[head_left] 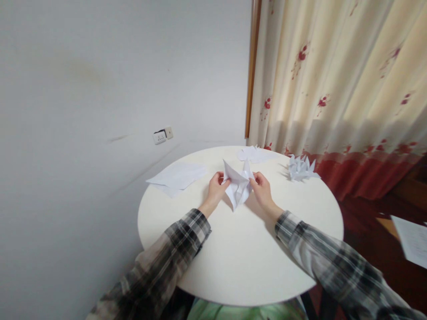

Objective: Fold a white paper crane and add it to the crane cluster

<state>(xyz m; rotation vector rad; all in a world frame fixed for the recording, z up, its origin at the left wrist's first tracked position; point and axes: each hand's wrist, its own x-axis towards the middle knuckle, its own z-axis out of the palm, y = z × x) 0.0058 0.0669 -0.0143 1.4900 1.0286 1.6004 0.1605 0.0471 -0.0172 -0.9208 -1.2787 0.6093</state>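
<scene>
Between my two hands is a white sheet of folded paper [237, 186], partly opened, with creases across it and two points standing up at the far side. My left hand [217, 186] pinches its left edge, thumb on top. On the opposite edge, my right hand [262, 189] grips the paper between thumb and fingers. The lower corner of the paper points toward me, just over the white round table [247, 258]. The fingertips behind the paper are partly hidden.
A stack of white paper sheets [176, 175] lies at the table's left. Several folded paper pieces [300, 168] are clustered at the right, and more white paper [255, 154] lies at the far edge. A wall socket [159, 137] and a curtain [316, 80] are beyond.
</scene>
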